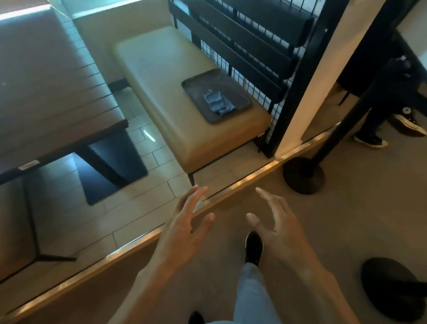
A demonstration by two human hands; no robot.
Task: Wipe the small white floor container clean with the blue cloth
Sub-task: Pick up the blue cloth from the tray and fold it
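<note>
Head view looks down on a seating area, read from the left side across. A brown table [46, 100] with dark legs fills the left, standing on pale floor tiles [142, 198]. Next to it sits a tan padded bench [162, 86], and a dark tray [193, 87] rests on the bench's right end. A crumpled blue cloth [217, 102] lies in the tray, touching neither hand. Behind the bench rises a black wire rack [252, 41] with slanted shelves, fixed against a white pillar [316, 75].

A metal strip [231, 187] runs diagonally across the floor, dividing the tiles from grey floor. Above that strip hovers the left hand [185, 231], fingers spread and relaxed, holding nothing. Just beside it, the right hand [278, 228] is likewise spread, thumb apart from the fingers, also holding nothing. Both palms face each other, well short of the bench. Below them show pale trouser legs and 2 black shoes [254, 247].

Further right stand 2 round black post bases [303, 175]. At the upper right, another person's dark sneakers [410, 124] show.

No small white container can be made out anywhere on the floor.
</note>
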